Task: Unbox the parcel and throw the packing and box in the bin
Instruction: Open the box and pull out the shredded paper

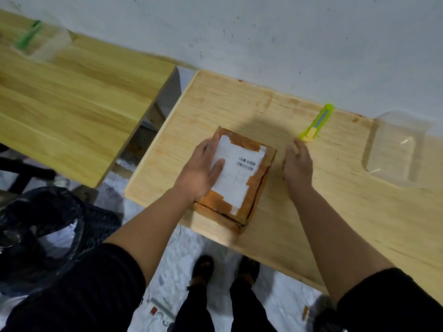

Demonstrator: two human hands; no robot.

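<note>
A brown cardboard parcel [254,188] sealed with brown tape and bearing a white barcode label lies on the light wooden table [311,200], near its front edge. My left hand [201,171] lies flat on the parcel's left side with straight fingers. My right hand [298,164] hovers just right of the parcel, fingers relaxed, its fingertips close to a green and yellow utility knife [317,123] lying on the table. The bin [48,231], a dark mesh basket lined with a black bag, stands on the floor at the lower left.
A clear plastic container [398,149] sits on the table's right side. A second wooden table [72,97] stands to the left with a blurred clear cup and green item [36,39]. A white power strip [160,312] lies on the floor by my feet.
</note>
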